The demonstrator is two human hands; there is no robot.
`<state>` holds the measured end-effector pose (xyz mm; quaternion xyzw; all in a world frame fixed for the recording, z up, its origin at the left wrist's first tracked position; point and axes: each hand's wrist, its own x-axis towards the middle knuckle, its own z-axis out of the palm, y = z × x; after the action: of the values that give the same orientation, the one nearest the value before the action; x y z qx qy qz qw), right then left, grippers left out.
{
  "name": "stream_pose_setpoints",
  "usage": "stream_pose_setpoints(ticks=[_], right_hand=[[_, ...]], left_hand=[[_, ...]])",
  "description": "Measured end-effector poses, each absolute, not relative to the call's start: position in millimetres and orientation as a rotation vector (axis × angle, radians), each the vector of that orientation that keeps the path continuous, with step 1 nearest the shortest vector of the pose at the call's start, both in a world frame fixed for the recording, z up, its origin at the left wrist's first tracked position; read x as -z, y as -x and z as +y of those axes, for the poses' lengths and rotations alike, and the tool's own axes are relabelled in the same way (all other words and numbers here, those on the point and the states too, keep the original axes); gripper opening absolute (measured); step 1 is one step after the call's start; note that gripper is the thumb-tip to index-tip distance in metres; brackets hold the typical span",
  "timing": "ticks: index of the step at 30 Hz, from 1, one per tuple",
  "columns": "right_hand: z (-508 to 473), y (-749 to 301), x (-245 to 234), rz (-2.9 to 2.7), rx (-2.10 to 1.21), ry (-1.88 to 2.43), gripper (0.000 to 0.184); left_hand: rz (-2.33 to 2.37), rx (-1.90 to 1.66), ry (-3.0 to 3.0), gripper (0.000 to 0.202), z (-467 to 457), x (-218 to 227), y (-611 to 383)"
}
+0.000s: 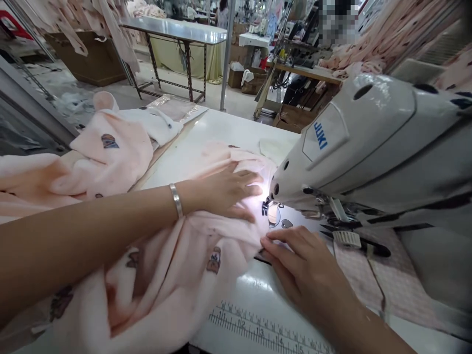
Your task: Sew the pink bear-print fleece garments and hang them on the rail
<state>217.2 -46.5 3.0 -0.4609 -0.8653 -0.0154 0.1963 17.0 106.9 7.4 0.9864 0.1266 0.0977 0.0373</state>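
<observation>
My left hand (pixel 224 192) lies flat, fingers stretched out, on pale pink fleece fabric (pixel 173 265) just left of the needle and presser foot (pixel 266 205) of a white Juki sewing machine (pixel 368 142). A silver bangle (pixel 176 200) circles that wrist. My right hand (pixel 300 263) rests in front of the needle, fingers together and pressing the fabric's edge against the machine bed (pixel 254 290). The fabric carries small printed patches and drapes off the table toward me.
A pile of the same pink fabric (pixel 110 147) lies at the table's left. A printed ruler (pixel 258 329) runs along the front edge. Behind stand a metal table (pixel 177 29), cardboard boxes (pixel 254 81), hanging pink cloth (pixel 387 34) and another person (pixel 332 24).
</observation>
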Motion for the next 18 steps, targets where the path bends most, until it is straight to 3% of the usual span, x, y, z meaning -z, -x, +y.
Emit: stream_pose_setpoints(ticks=[9,16,18], right_hand=[[-23,-226,8,-2.433,0.127,1.282,0.023],[-82,-204,-14,-2.468,-0.036,1.279,0.030],[-103,-199,-14,-2.507,-0.099,1.263,0.025]], left_hand=[[0.411,-0.277,-3.111,0.054,165,-9,-32],[1.172,-0.274,-3.087,0.070,27,-6,-13],[1.075,-0.204,-3.081,0.054,9,-16,-11]])
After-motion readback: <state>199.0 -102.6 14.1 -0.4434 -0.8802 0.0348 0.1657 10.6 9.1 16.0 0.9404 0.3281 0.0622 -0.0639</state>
